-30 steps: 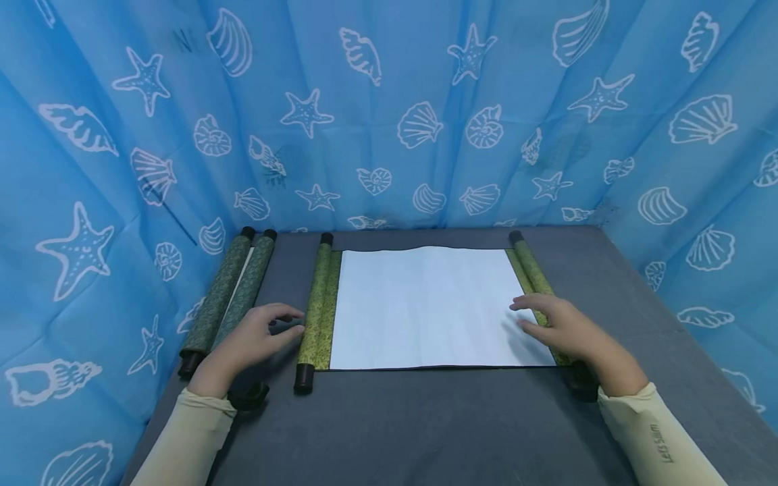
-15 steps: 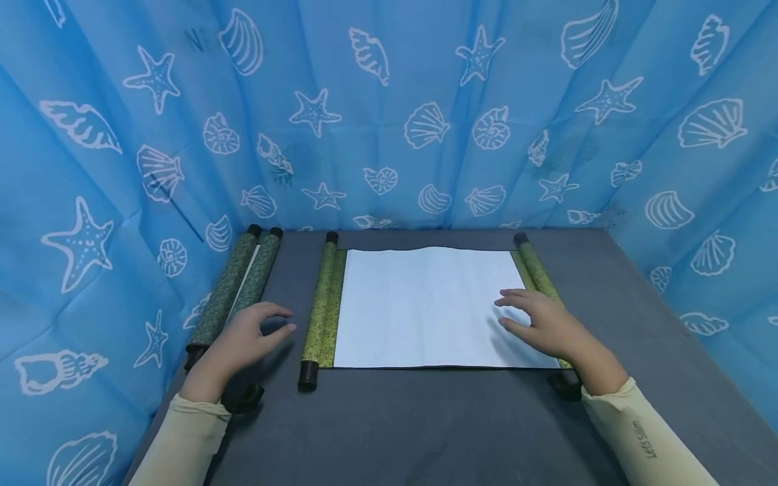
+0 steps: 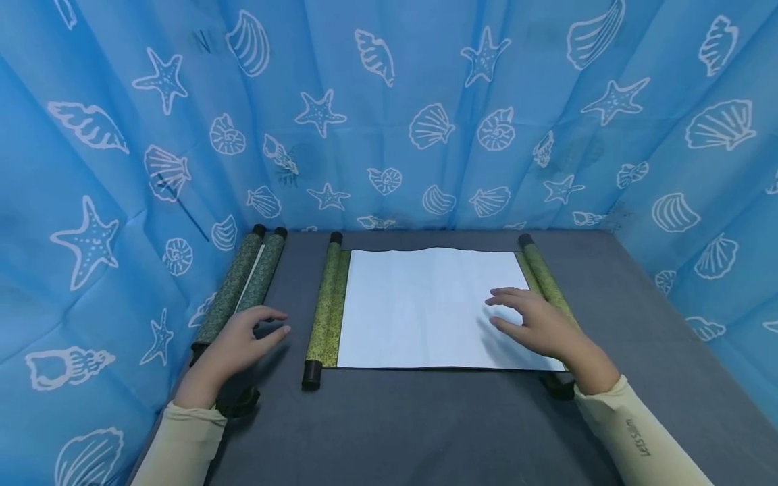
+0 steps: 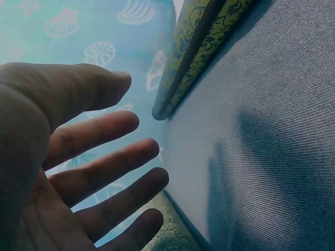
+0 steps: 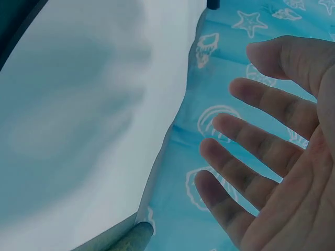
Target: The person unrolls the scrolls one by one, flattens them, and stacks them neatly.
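Observation:
A scroll with yellow-green patterned ends lies partly unrolled on the table, its blank white sheet (image 3: 419, 304) spread between a left roll (image 3: 323, 304) and a right roll (image 3: 547, 277). Over the sheet's right part hovers my right hand (image 3: 541, 327), fingers spread and holding nothing; its shadow falls on the white paper. My left hand (image 3: 240, 344) hangs between the left roll and a second, dark green scroll (image 3: 234, 290), whose two rolls lie close together. In the left wrist view the fingers (image 4: 120, 162) are parted, with nothing in them. My right forearm hides part of the right roll's near end.
A grey cloth covers the table (image 3: 425, 425). Behind and on both sides hangs a blue curtain (image 3: 389, 121) printed with white shells and starfish. Dark wrist straps show under both wrists, the left strap (image 3: 238, 403) close over the cloth.
Both hands have drawn back from the yellow-green rolls: the left hand leftward, the right hand inward over the sheet. The head view has shifted slightly. The scrolls stay put.

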Demonstrator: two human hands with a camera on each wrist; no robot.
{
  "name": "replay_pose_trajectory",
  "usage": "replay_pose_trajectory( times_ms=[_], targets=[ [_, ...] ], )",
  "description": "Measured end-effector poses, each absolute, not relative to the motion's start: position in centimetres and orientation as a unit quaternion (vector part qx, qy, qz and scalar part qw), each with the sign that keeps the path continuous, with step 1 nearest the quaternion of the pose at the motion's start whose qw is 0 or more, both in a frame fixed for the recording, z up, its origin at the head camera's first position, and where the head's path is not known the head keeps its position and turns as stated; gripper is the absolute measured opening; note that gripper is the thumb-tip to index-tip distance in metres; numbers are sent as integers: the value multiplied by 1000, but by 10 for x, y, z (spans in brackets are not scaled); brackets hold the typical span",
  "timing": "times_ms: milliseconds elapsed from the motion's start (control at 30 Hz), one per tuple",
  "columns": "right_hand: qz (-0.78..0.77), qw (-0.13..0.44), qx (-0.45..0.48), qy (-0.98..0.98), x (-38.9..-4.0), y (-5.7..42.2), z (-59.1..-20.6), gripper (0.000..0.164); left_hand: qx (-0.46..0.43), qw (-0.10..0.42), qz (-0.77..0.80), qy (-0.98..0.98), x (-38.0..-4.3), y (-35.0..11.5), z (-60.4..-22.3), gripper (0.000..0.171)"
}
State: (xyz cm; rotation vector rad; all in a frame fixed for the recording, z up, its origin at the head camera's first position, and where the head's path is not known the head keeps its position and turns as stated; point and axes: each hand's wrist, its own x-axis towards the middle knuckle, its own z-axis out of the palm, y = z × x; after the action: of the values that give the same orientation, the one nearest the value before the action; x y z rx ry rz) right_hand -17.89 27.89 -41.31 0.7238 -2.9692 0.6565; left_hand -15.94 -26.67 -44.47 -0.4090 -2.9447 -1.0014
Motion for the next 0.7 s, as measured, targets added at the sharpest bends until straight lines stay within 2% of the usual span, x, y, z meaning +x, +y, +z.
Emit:
replay_pose_trajectory(
  times_ms=[133, 700],
  targets=[
    [221, 22, 249, -943, -181, 272, -412, 34, -123, -1, -319, -940, -158, -269, -446, 39],
    [249, 19, 269, -930, -189, 242, -412, 33, -98, 8, -337, -936, -150, -276, -448, 43]
  ],
)
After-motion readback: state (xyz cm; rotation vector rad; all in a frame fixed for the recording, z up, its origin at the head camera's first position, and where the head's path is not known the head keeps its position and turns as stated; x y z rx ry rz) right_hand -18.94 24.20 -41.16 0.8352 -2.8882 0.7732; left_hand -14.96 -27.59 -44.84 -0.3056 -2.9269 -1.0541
